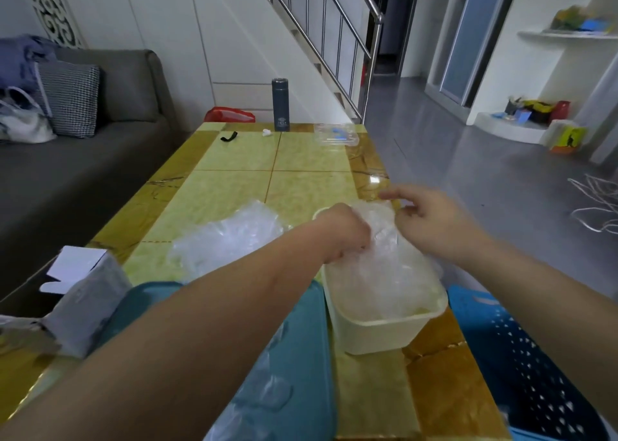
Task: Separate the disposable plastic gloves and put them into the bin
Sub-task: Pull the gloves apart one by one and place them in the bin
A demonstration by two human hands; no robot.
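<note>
A cream plastic bin (pixel 378 335) stands on the yellow table, filled with clear disposable gloves (pixel 384 283). My left hand (pixel 347 231) reaches over the bin's far end and pinches a clear glove with curled fingers. My right hand (pixel 431 221) is just to its right above the bin's far right corner, thumb and finger pinching the same bunch of plastic while the index finger points left. A loose heap of clear gloves (pixel 227 236) lies on the table left of the bin.
A teal lid or tray (pixel 294 367) lies under my left forearm, with a clear glove on it. A blue perforated basket (pixel 521 353) sits at the right edge. A white carton (pixel 87 293) stands left. A dark flask (pixel 280 104) and a clear box (pixel 336 134) are at the far end.
</note>
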